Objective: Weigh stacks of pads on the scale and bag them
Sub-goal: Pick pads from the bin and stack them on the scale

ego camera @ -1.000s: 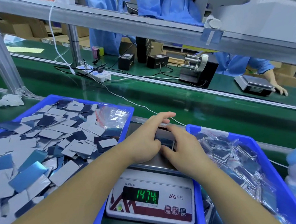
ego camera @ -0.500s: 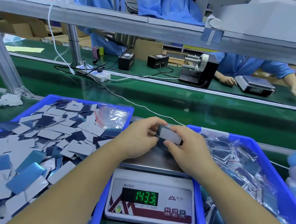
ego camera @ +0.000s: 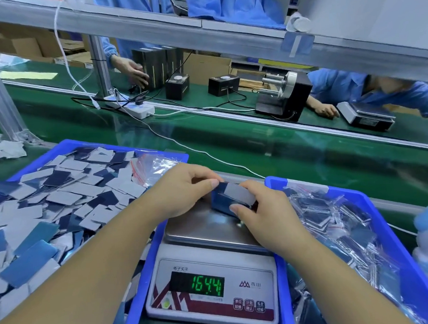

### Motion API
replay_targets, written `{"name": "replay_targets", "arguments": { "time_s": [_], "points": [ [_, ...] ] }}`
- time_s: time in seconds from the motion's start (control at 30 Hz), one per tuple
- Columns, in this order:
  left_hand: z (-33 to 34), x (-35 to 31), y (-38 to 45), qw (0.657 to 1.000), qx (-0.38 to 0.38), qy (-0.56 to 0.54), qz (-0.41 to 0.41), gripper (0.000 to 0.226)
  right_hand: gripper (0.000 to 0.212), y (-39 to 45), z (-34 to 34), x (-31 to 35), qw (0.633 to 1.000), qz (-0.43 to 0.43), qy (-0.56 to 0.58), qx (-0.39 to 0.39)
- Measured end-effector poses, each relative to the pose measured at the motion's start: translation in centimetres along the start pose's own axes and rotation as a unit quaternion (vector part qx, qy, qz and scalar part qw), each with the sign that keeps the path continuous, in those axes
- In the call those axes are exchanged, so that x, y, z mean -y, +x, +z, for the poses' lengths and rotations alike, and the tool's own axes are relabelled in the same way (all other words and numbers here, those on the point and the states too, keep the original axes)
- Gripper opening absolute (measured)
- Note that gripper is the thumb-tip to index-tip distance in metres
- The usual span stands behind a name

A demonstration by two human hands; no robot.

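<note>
A stack of blue and grey pads (ego camera: 231,198) sits over the steel pan of the white scale (ego camera: 211,297), whose green display reads 164.4. My left hand (ego camera: 182,188) pinches the stack's left end with thumb and fingers. My right hand (ego camera: 261,209) grips its right end, thumb on the near side. The stack's underside is hidden, so I cannot tell whether it rests on the pan.
A blue bin (ego camera: 64,147) of loose pads and some clear bags lies at the left. Another blue bin (ego camera: 386,216) with bagged pads stands at the right. Beyond runs a green conveyor (ego camera: 257,149), where people in blue coats work at a second scale (ego camera: 366,116).
The stack was pressed flat on the pan, then lifted and tilted between both hands. The reading went from 147.4 to 143.3 to 164.4. People across the belt moved.
</note>
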State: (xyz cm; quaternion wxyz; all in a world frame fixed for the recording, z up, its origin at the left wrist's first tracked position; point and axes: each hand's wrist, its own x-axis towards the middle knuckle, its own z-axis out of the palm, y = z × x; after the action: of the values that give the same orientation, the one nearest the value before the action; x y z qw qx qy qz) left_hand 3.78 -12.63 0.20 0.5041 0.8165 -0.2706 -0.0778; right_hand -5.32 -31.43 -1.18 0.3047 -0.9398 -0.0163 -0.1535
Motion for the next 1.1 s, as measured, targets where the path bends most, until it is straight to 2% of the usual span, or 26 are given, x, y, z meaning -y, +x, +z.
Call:
{"name": "replay_targets", "arguments": {
  "time_s": [0.1,0.23,0.33,0.5,0.6,0.67,0.77,0.97,1.03,1.1],
  "points": [
    [-0.4,0.3,0.2,0.999,-0.033,0.019,-0.008,0.031,0.012,-0.1,0.0,0.0,1.0,0.004,0.01,-0.001],
    [-0.6,-0.1,0.0,0.998,-0.03,-0.049,-0.033,0.036,0.019,-0.1,-0.3,0.0,1.0,0.008,0.023,-0.012],
    [-1.1,-0.6,0.0,0.993,-0.054,-0.098,-0.036,0.038,0.016,-0.1,-0.8,0.1,0.999,0.007,0.046,-0.025],
    [-1.6,-0.7,0.2,0.973,-0.096,-0.204,-0.057,0.017,0.027,0.1,-1.3,-0.1,0.998,0.014,0.039,-0.046],
    [-2.1,-0.4,0.5,0.95,-0.142,-0.267,-0.08,0.015,0.029,0.0,-1.2,-0.5,0.999,0.024,0.016,-0.045],
    [-1.8,-0.3,0.6,0.949,-0.138,-0.269,-0.093,0.014,0.022,-0.1,-1.2,-0.7,0.999,0.025,0.019,-0.041],
    [-0.2,-0.8,0.4,0.957,-0.114,-0.242,-0.11,0.014,0.016,-0.2,-1.3,-0.4,0.999,-0.017,-0.005,-0.04],
    [0.9,-0.8,0.5,0.964,-0.167,-0.17,-0.12,0.026,0.016,0.0,-1.1,0.2,0.993,-0.103,-0.056,-0.021],
    [1.0,-0.7,0.6,0.959,-0.19,-0.168,-0.127,0.026,0.019,0.0,-0.8,0.2,0.989,-0.126,-0.08,-0.014],
    [1.2,-0.6,0.7,0.96,-0.186,-0.16,-0.136,0.021,0.032,-0.1,-0.3,0.4,0.987,-0.13,-0.091,-0.024]
  ]
}}
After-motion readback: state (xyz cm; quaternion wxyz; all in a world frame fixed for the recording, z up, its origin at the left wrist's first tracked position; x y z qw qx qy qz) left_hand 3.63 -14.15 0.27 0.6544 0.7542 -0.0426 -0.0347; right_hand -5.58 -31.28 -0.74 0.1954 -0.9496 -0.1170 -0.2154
